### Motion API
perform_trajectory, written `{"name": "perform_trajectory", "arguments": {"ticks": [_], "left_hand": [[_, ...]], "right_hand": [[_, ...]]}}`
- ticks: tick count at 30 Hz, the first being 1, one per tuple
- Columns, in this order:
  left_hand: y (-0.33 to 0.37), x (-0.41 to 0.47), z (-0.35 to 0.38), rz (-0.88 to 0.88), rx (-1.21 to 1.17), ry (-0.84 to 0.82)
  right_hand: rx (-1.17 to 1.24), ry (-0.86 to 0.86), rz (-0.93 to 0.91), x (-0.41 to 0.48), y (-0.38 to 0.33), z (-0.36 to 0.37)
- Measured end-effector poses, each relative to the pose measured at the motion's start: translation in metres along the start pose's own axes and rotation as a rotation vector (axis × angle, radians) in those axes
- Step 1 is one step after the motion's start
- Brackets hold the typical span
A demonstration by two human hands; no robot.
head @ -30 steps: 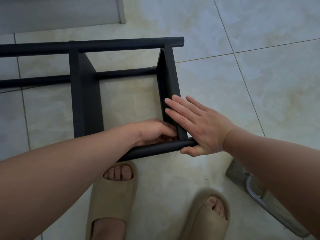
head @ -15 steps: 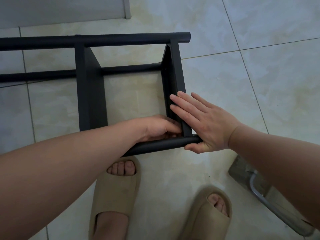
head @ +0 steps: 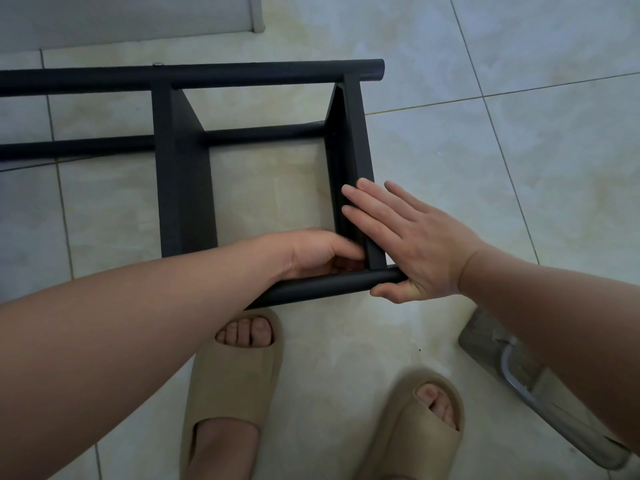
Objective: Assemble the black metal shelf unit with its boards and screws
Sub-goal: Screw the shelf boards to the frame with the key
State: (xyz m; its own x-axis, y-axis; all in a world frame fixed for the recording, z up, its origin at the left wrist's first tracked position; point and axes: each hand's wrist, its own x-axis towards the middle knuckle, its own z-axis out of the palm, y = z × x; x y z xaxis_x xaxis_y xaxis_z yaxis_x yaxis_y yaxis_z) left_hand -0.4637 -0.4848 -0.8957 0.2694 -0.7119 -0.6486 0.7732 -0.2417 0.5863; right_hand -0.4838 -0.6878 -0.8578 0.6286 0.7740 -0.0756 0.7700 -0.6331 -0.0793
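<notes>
Both hands brace one corner of the black shelf unit (head: 180,161), which lies on its side on the tiled floor (head: 519,168), reaching from 9 o'clock to the centre.

The right hand (head: 412,244) lies flat with straight fingers against the end board (head: 349,140), its thumb under the near tube (head: 322,284). The left hand (head: 311,252) is curled into the inside corner, and I cannot tell what it pinches, if anything. The frame looks stiff, moderately heavy and smooth-painted, so it may slide on tile. The round tubes probably give the surest hold, since the board edges look thin and hard. Bare floor lies open from 1 to 3 o'clock. The slippers (head: 235,375) at 6 and a grey object (head: 519,372) at 4 crowd the near side, and a grey panel (head: 121,15) borders 11.
</notes>
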Motion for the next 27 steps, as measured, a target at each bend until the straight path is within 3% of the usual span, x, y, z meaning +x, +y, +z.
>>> {"name": "perform_trajectory", "arguments": {"ticks": [5, 18, 27], "left_hand": [[0.001, 0.000, -0.001, 0.006, 0.055, 0.100], [0.009, -0.004, 0.004, -0.118, 0.009, 0.076], [0.011, -0.003, 0.001, -0.038, -0.002, 0.072]], "right_hand": [[0.008, 0.006, 0.006, 0.000, 0.000, 0.001], [0.011, 0.014, 0.010, -0.001, -0.001, 0.001], [0.013, 0.018, 0.008, 0.000, 0.000, 0.002]]}}
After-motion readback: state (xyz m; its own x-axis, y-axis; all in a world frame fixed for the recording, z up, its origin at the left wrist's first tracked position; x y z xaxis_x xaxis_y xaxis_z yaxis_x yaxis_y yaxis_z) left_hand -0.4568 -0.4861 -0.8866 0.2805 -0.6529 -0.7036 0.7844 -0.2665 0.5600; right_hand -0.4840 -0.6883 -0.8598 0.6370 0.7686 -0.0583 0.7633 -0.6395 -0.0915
